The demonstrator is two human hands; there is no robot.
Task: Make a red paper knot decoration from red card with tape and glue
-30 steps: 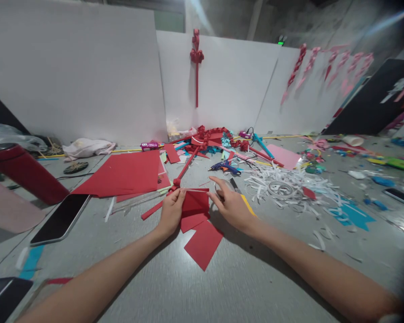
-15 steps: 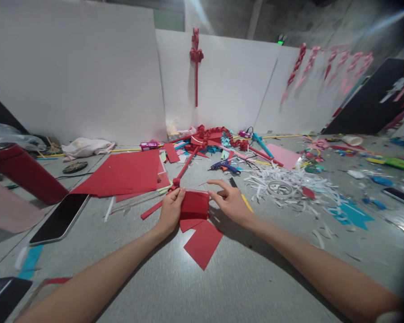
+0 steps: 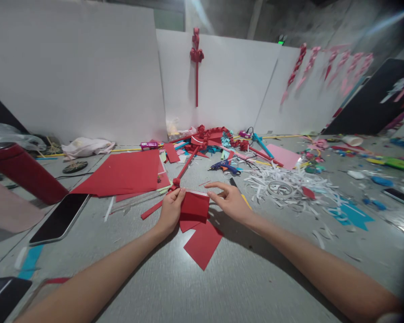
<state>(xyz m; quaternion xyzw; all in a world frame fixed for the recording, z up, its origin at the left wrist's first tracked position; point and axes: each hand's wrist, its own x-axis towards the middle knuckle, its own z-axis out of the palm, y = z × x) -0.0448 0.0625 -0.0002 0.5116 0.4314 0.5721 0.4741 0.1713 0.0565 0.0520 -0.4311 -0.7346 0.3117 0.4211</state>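
My left hand (image 3: pixel 171 208) is closed on the left edge of a small red paper piece (image 3: pixel 194 207), the thumb on its upper left corner. A pale narrow strip runs along the paper's top edge. My right hand (image 3: pixel 231 201) is at the upper right corner, its thumb at the edge and its index finger stretched out apart; the other fingers are partly hidden. More red paper pieces (image 3: pixel 204 246) lie just below on the grey surface. A thin red stick with a knot of paper (image 3: pixel 177 181) lies behind my left hand.
Large red sheets (image 3: pixel 128 172) lie to the left beside a phone (image 3: pixel 60 220) and a red bottle (image 3: pixel 30 172). A blue glue gun (image 3: pixel 224 167) lies ahead. White paper shreds surround a tape roll (image 3: pixel 279 188) on the right. White boards (image 3: pixel 218 80) stand behind.
The held paper has tilted slightly, so the pale strip along its top edge shows more. Both hands have stayed nearly in place.
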